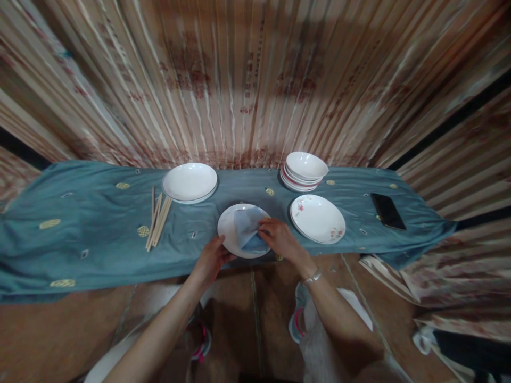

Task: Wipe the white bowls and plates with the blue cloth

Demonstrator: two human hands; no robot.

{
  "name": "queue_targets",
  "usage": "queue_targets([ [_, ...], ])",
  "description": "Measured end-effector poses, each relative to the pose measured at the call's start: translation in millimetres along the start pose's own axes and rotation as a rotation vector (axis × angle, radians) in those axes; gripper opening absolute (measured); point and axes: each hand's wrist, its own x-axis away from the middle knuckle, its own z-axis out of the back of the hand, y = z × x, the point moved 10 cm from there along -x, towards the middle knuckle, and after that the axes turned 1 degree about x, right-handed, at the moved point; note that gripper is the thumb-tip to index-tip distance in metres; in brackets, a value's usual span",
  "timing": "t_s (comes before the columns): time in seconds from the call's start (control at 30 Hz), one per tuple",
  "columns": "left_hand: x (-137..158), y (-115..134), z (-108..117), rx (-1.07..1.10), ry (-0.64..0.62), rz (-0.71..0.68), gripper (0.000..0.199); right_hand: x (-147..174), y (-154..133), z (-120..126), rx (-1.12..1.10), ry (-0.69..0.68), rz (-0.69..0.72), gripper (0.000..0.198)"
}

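A white plate (227, 226) is in front of me at the near edge of the table. My left hand (213, 259) grips its lower left rim, the thumb on top and the other fingers underneath. On the plate lies a light blue cloth (248, 226), partly folded. My right hand (277, 236) pinches the cloth at its right side, over the plate. To the right of that hand sits a small stack of white plates with red flowers (317, 218).
White plates (189, 182) are stacked at back left, with several wooden chopsticks (159, 221) beside them. A stack of bowls (305, 167) stands at back right. A black phone (388, 210) lies far right on the blue-green tablecloth (107, 229). Curtains (247, 80) hang behind.
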Motion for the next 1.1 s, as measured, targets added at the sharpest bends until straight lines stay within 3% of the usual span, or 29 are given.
queue_targets([
  [0.13, 2, 1, -2, -0.005, 0.010, -0.001, 0.010, 2, -10, 15, 0.002, 0.023, -0.017, 0.015],
  [0.3, 1, 0, -2, -0.006, -0.003, 0.015, 0.014, 12, -25, 2, -0.085, -0.190, -0.015, 0.019],
  [0.4, -2, -3, -1, 0.013, -0.019, 0.021, 0.024, 12, -23, 2, -0.161, -0.129, -0.004, 0.024],
  [0.63, -4, -7, 3, 0.022, 0.004, 0.001, 0.029, 13, -22, -29, -0.087, -0.215, 0.074, 0.044],
  [0.83, 3, 1, -5, 0.040, -0.066, -0.048, 0.055, 9, -45, -45, -0.125, -0.278, 0.135, 0.046],
  [1.1, 6, 4, -3, 0.017, -0.007, -0.065, 0.047, -14, -66, -60, -0.255, -0.220, 0.224, 0.053],
])
